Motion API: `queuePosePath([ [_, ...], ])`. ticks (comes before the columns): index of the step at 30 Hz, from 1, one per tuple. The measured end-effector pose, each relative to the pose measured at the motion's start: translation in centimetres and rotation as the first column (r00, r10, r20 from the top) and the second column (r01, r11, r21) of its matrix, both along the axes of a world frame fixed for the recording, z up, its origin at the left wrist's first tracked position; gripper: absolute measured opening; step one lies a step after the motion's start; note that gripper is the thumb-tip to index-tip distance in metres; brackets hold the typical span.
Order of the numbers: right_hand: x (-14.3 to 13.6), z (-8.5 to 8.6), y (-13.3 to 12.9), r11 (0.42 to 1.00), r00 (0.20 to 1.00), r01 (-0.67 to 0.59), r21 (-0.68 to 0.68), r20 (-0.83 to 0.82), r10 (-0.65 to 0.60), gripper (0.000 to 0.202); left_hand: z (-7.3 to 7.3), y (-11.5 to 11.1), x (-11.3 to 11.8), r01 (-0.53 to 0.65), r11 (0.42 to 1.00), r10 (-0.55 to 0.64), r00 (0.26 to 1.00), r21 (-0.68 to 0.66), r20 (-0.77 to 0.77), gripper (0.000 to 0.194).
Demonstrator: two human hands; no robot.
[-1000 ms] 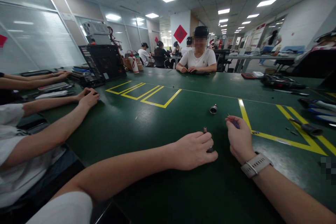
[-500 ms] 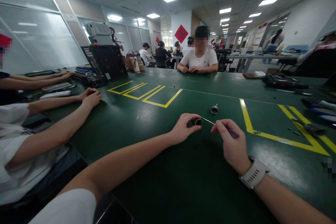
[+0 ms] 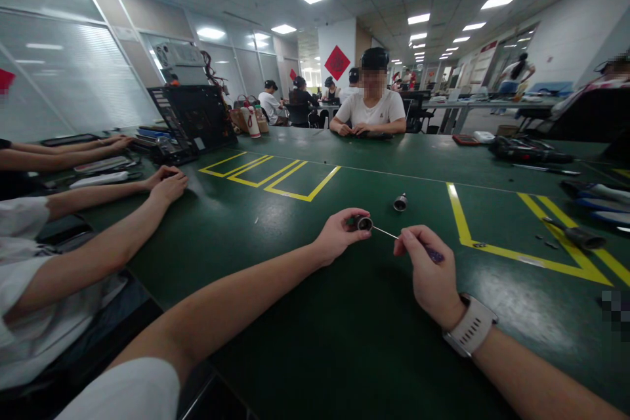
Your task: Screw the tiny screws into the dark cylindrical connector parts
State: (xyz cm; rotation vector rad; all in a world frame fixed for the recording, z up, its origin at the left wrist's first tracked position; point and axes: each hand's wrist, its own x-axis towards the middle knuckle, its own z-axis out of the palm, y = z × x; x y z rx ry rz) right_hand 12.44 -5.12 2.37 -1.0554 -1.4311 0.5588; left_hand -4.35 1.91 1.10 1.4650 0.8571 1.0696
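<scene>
Between thumb and fingers, my left hand point(image 3: 338, 236) pinches a dark round metal part point(image 3: 364, 224), its ring-shaped opening turned towards me. My right hand point(image 3: 427, 269) is closed on a thin screwdriver with a purple handle point(image 3: 435, 254). The screwdriver's shaft points left, its end at the edge of the round part; whether it touches inside cannot be made out. Just beyond my hands, a small silver and dark metal piece point(image 3: 400, 203) stands on the green table point(image 3: 315, 328).
Yellow tape point(image 3: 512, 254) marks the table, with a dark cylindrical tool point(image 3: 583, 237) and small bits on the right. A black computer case point(image 3: 194, 121) stands at the back left. Another person's hands point(image 3: 168, 185) rest at the left; a person point(image 3: 371, 108) sits opposite.
The round part has turned so its opening faces me more. The screwdriver's end now sits lower, by the opening. The whole view has shifted slightly.
</scene>
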Motion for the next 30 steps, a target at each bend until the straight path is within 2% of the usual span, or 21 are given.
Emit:
queuePosePath([
  [6, 0.3, -0.1, 0.9, 0.996, 0.996, 0.091, -0.016, 0.020, -0.091, 0.024, -0.3, 0.1, -0.1, -0.008, 1.000, 0.008, 1.000, 0.005, -0.025, 0.039],
  [10, 2.6, 0.4, 3.5, 0.967, 0.966, 0.251, -0.050, 0.074, -0.247, 0.019, -0.1, -0.2, 0.0, -0.011, 1.000, 0.011, 0.998, 0.009, -0.064, 0.036],
  [12, 4.9, 0.4, 5.1, 0.923, 0.925, 0.370, -0.103, 0.136, -0.355, 0.018, 0.0, -0.3, 0.0, -0.039, 0.999, 0.041, 0.994, 0.023, -0.101, 0.036],
  [15, 8.9, -0.5, 6.9, 0.807, 0.829, 0.551, -0.214, 0.255, -0.498, 0.022, 0.2, -0.3, 0.0, -0.112, 0.990, 0.127, 0.974, 0.090, -0.189, 0.037],
  [17, 10.9, -1.7, 7.6, 0.727, 0.778, 0.623, -0.289, 0.332, -0.534, 0.029, 0.3, -0.4, 0.0, -0.177, 0.969, 0.219, 0.937, 0.172, -0.272, 0.037],
  [19, 11.7, -3.0, 8.0, 0.700, 0.764, 0.635, -0.328, 0.402, -0.505, 0.032, 0.4, -0.5, -0.1, -0.224, 0.940, 0.307, 0.887, 0.258, -0.346, 0.037],
  [21, 11.3, -4.0, 8.2, 0.724, 0.769, 0.610, -0.322, 0.460, -0.444, 0.031, 0.5, -0.7, -0.1, -0.232, 0.923, 0.345, 0.852, 0.307, -0.393, 0.038],
  [25, 8.6, -4.8, 7.0, 0.857, 0.792, 0.469, -0.216, 0.533, -0.299, 0.020, 0.4, -0.8, -0.3, -0.215, 0.923, 0.344, 0.832, 0.320, -0.434, 0.039],
  [28, 5.9, -4.6, 4.0, 0.943, 0.804, 0.305, -0.130, 0.566, -0.182, 0.015, 0.0, -0.6, -0.3, -0.223, 0.921, 0.352, 0.825, 0.319, -0.442, 0.040],
  [30, 4.0, -4.5, 1.1, 0.979, 0.804, 0.189, -0.078, 0.584, -0.109, 0.012, -0.4, -0.2, -0.1, -0.207, 0.923, 0.338, 0.839, 0.326, -0.425, 0.039],
])
